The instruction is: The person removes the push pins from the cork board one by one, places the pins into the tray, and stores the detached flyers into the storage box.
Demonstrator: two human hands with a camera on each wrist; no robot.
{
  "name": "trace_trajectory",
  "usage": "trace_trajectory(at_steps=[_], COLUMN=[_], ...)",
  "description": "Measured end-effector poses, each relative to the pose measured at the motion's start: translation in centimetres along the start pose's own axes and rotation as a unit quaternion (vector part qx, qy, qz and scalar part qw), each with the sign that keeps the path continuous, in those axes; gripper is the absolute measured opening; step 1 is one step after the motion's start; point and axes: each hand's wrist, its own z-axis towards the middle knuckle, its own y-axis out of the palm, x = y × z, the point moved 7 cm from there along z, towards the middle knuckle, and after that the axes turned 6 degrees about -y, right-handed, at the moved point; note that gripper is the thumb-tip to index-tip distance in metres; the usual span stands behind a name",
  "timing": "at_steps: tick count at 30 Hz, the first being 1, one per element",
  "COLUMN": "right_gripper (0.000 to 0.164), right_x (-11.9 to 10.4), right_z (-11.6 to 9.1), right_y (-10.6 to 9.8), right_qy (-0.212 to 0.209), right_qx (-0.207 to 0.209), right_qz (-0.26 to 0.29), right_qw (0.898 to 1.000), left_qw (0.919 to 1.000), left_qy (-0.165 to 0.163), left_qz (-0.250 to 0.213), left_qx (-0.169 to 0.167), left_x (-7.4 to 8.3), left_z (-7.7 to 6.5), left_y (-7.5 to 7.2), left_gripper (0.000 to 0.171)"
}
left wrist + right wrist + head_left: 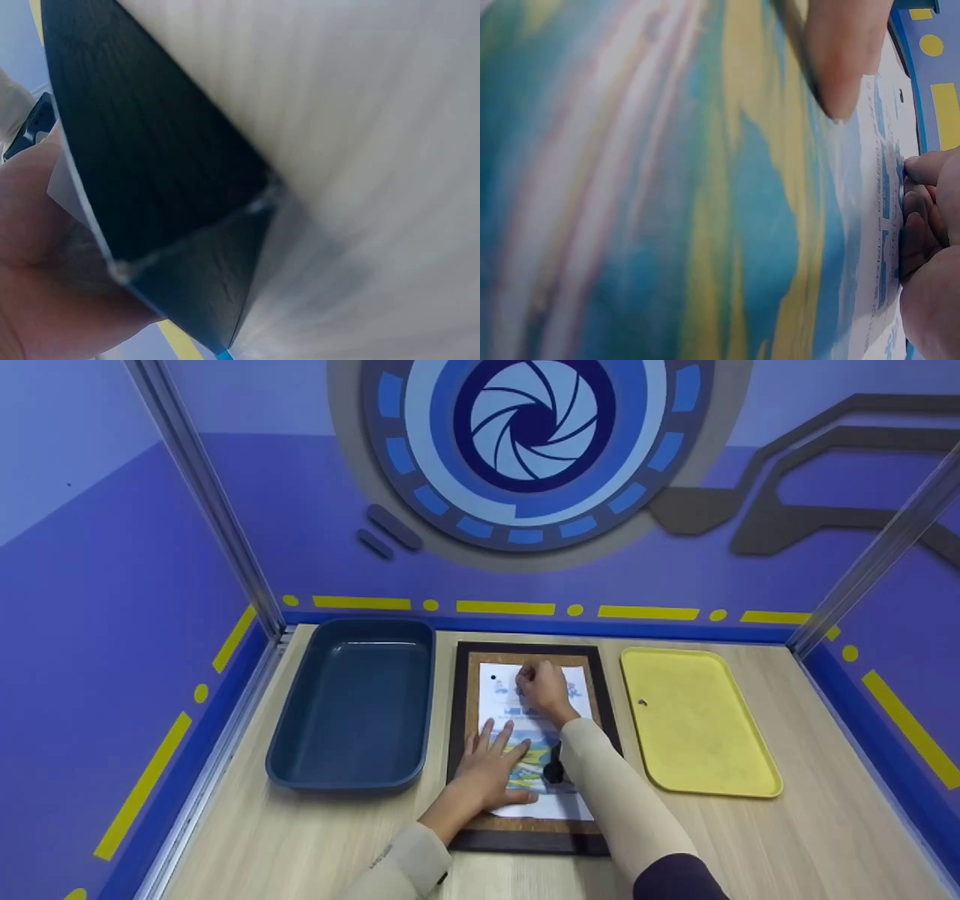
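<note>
A printed sheet of paper (pixel 555 808) with a colourful picture lies on a cork board (pixel 474 690) in a dark frame (pixel 532 844). My left hand (pixel 487 772) rests with spread fingers on the sheet's lower left; its palm (pixel 45 247) shows beside the frame (pixel 157 142) in the left wrist view. Near the top of the sheet, my right hand (pixel 545 690) has curled fingers, thumb and forefinger close together at the paper; cannot tell what is between them. A small black dot like a pin head (pixel 493 677) sits at the sheet's upper left corner.
Left of the board stands a deep dark blue-green tray (pixel 289 735). A shallow yellow tray (pixel 705 735) lies to the right, with a tiny dark object (pixel 642 702) near its left edge. Blue-purple walls (pixel 510 577) enclose the wooden table (pixel 832 810) at the back and sides.
</note>
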Motion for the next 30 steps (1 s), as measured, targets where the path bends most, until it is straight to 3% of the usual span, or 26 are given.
trace_trajectory(at_steps=[12,19,30], right_gripper=[0.008,0.011,0.005], right_x=[0.6,1.1,0.7], right_z=[0.0,-0.2,0.0], right_y=[0.1,-0.1,0.0], right_qy=[0.035,0.056,0.021], right_qx=[-0.013,-0.013,-0.013], right_qz=[0.045,0.077,0.054], right_qw=[0.998,0.995,0.998], left_qw=[1.0000,0.9999,0.9995], left_qy=[0.004,0.001,-0.009], left_qz=[0.002,0.009,0.027], left_qx=[0.005,-0.008,-0.013], left_x=[0.0,0.2,0.3], left_z=[0.1,0.0,-0.3], left_y=[0.1,-0.1,-0.5], left_gripper=[0.093,0.093,0.093])
